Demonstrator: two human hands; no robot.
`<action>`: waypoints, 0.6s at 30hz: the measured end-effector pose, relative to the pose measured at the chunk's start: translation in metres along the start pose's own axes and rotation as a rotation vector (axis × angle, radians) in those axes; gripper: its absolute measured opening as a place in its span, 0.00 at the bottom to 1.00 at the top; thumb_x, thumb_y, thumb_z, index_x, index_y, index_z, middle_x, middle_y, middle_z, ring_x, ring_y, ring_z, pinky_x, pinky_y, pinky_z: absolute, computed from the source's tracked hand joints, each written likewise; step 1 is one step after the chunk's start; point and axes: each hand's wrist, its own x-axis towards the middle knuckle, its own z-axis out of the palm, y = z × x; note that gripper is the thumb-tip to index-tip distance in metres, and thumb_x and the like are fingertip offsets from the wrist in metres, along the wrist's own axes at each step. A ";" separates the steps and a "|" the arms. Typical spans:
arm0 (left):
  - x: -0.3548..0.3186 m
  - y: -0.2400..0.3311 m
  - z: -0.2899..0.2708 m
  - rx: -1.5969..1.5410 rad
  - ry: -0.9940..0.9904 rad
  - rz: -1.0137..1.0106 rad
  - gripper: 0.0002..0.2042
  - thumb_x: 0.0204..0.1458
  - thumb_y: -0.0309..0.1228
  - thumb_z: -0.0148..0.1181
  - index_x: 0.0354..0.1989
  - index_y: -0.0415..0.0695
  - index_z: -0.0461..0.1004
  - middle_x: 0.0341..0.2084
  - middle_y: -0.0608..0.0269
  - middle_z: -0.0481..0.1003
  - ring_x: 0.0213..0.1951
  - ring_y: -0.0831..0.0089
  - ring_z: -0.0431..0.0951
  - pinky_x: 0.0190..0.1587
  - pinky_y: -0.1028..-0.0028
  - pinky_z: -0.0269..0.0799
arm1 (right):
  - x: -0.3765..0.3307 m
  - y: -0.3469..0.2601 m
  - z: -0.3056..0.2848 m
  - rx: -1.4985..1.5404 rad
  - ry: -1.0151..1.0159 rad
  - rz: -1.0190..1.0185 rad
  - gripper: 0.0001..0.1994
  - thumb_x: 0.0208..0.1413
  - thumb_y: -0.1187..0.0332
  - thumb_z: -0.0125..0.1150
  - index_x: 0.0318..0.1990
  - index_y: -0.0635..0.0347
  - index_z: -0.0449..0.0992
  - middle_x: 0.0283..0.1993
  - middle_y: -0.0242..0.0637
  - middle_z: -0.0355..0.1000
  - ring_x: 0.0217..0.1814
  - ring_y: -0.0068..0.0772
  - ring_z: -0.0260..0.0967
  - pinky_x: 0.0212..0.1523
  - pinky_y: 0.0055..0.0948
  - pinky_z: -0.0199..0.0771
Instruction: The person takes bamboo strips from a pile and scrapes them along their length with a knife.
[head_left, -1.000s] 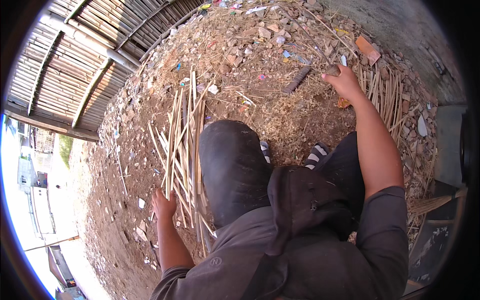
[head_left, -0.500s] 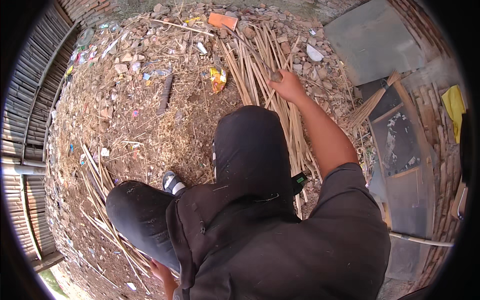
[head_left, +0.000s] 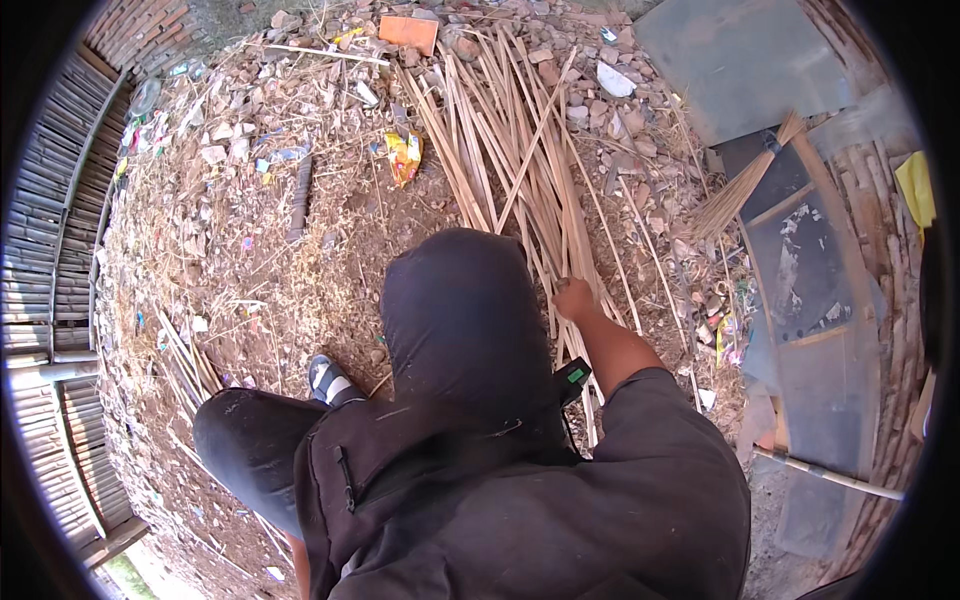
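My right hand is closed, low over the pile of long, split bamboo strips to the right of my knee. Whatever it grips, if anything, is hidden by the fingers. The strips run lengthwise away from me, some crossing at a slant. Of my left arm only a bit of forearm shows at the lower left; the hand itself is hidden behind my bent leg. A second bundle of thin strips lies beside that leg, partly covered by it.
Stones, dry straw and litter cover the ground, with an orange tile and a yellow-red wrapper ahead. At right are a twig broom, a grey sheet and a dark panel. A bamboo wall stands left.
My right hand has drawn back toward me from the far part of the pile. The long dark stick-like tool it held is no longer visible. My left hand has gone out of sight.
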 end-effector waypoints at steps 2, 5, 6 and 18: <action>-0.008 0.006 0.003 -0.018 -0.006 -0.017 0.26 0.66 0.48 0.47 0.58 0.36 0.67 0.53 0.49 0.74 0.50 0.56 0.75 0.53 0.60 0.70 | -0.001 0.000 0.009 -0.044 0.152 -0.044 0.19 0.42 0.66 0.65 0.44 0.64 0.78 0.45 0.58 0.76 0.51 0.60 0.73 0.53 0.48 0.73; -0.014 0.016 0.007 -0.035 -0.019 -0.031 0.26 0.66 0.49 0.47 0.59 0.36 0.67 0.53 0.50 0.74 0.50 0.56 0.75 0.53 0.60 0.70 | 0.001 -0.004 0.011 0.002 0.139 -0.044 0.17 0.44 0.67 0.62 0.42 0.64 0.77 0.43 0.60 0.76 0.50 0.61 0.73 0.51 0.50 0.74; -0.015 0.019 0.009 -0.040 -0.023 -0.034 0.26 0.66 0.49 0.47 0.59 0.36 0.67 0.53 0.50 0.74 0.50 0.56 0.75 0.53 0.60 0.70 | 0.003 -0.001 0.012 0.005 0.137 -0.040 0.17 0.44 0.67 0.62 0.42 0.64 0.77 0.43 0.60 0.76 0.50 0.61 0.73 0.51 0.50 0.74; -0.017 0.038 0.016 -0.096 -0.082 -0.048 0.26 0.66 0.50 0.46 0.59 0.37 0.67 0.54 0.51 0.73 0.51 0.57 0.75 0.53 0.61 0.70 | -0.014 0.022 -0.031 0.155 0.087 -0.100 0.17 0.45 0.65 0.65 0.43 0.63 0.76 0.38 0.54 0.77 0.42 0.55 0.76 0.46 0.43 0.75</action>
